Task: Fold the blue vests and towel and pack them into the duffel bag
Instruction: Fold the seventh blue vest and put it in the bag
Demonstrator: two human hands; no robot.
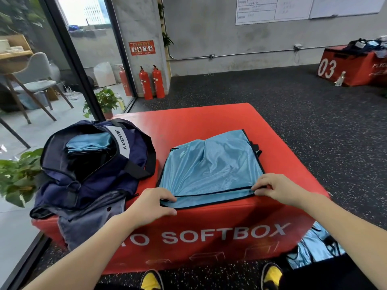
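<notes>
Partway through, by the look of it. Red softbox [209, 120] serving as the bench, with the navy duffel bag [94, 164] unzipped on its left part and folded blue cloth [89, 143] already lying inside; whether vest or towel, impossible to tell. One blue vest [209, 164] spread mid-bench just right of the bag, black-trimmed, its near hem being handled at both corners. Left hand [154, 203] pinching the near-left corner, right hand [274, 188] pinching the near-right corner, fingers [258, 188] clamped on the trim. Probably the start of a fold away from the body. More blue vests [314, 248] heaped on the floor at the lower right, unfolded, so several rounds likely left. No towel clearly identifiable.
</notes>
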